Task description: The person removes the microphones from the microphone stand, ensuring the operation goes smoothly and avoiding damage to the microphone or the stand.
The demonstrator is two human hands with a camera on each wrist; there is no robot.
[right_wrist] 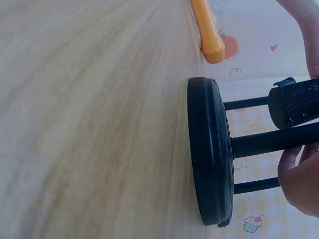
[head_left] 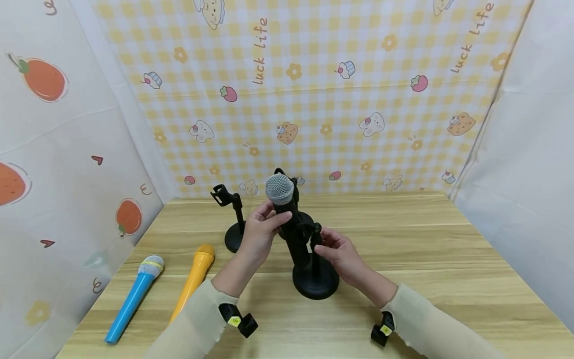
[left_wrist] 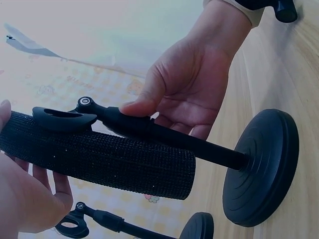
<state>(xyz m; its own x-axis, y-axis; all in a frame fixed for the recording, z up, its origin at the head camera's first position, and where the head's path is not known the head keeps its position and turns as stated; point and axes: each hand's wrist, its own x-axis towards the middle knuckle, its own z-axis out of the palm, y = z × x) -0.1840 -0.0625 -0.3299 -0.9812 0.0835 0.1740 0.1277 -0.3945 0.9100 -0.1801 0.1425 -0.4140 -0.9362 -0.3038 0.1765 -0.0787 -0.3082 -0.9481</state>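
My left hand (head_left: 262,229) holds a black microphone (head_left: 296,244) with a silver mesh head, tilted above the table. Its handle looks glittery in the left wrist view, where the holder clip (left_wrist: 65,119) of a black desktop microphone stand (left_wrist: 261,167) lies against the handle's side. Whether the handle sits inside that clip I cannot tell. My right hand (head_left: 343,254) grips the upright pole of this stand, just below the clip joint. The round base (right_wrist: 209,149) rests on the table, and the handle's lower end (right_wrist: 279,107) hangs beside the pole.
A second black stand (head_left: 234,237) with an unfilled clip stands at the back left. Another stand (head_left: 306,219) is partly hidden behind the held microphone. On the left lie a blue microphone (head_left: 134,299) and an orange-yellow one (head_left: 197,271), partly covered by my left sleeve.
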